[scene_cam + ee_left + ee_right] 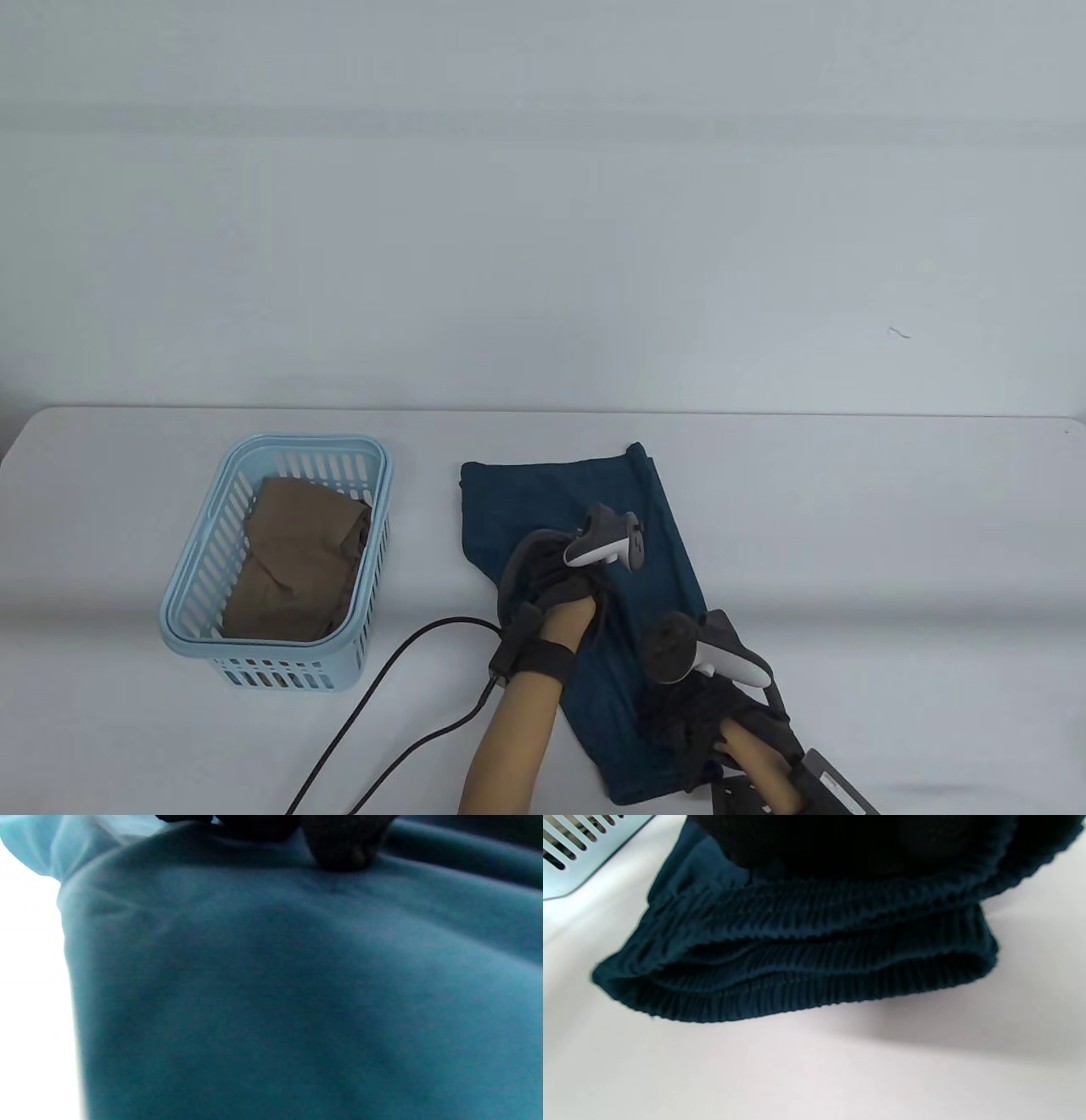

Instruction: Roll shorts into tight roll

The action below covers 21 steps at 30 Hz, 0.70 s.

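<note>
Dark teal shorts [543, 501], folded lengthwise, lie as a long strip on the white table, running from the far left to the near right. My left hand [564, 577] rests on the middle of the strip; in the left wrist view its fingertips [339, 851] press on the cloth [297, 984]. My right hand [704, 722] holds the near end. In the right wrist view the ribbed elastic waistband [806, 984] is stacked in layers under the glove [861, 840], its edge a little off the table.
A light blue plastic basket [195, 560] with brown folded cloth [297, 552] inside stands to the left of the shorts; its corner shows in the right wrist view [581, 857]. A black cable [399, 671] runs from my left wrist across the table front.
</note>
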Available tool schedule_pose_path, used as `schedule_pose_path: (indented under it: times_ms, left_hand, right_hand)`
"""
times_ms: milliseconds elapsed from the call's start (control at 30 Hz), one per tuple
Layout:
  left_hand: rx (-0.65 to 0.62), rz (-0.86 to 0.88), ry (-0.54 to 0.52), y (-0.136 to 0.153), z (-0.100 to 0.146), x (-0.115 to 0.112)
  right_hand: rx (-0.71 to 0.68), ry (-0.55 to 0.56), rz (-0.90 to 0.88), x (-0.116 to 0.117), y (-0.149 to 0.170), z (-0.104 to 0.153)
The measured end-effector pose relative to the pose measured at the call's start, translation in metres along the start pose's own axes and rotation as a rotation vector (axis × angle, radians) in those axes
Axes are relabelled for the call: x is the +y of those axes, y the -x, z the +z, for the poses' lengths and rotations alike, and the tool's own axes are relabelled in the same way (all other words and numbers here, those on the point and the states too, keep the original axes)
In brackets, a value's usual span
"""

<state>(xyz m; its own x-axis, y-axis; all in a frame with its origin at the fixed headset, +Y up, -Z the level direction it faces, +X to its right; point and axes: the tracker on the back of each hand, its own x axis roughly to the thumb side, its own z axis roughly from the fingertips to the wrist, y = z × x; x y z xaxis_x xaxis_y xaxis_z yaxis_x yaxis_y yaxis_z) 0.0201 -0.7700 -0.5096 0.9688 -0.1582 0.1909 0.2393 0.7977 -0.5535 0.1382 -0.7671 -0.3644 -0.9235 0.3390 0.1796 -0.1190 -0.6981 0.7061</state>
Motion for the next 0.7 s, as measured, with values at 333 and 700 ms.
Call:
schedule_pose_path:
  times_ms: [333,700]
  left_hand:
    - [0.005,0.08,-0.016,0.012,-0.013,0.005]
    - [0.006,0.105,-0.031,0.015,-0.016,0.001]
  right_hand:
    - [-0.038,0.028,-0.036,0.001,-0.012,-0.012]
    - [-0.04,0.055,-0.053,0.002,-0.015,-0.013]
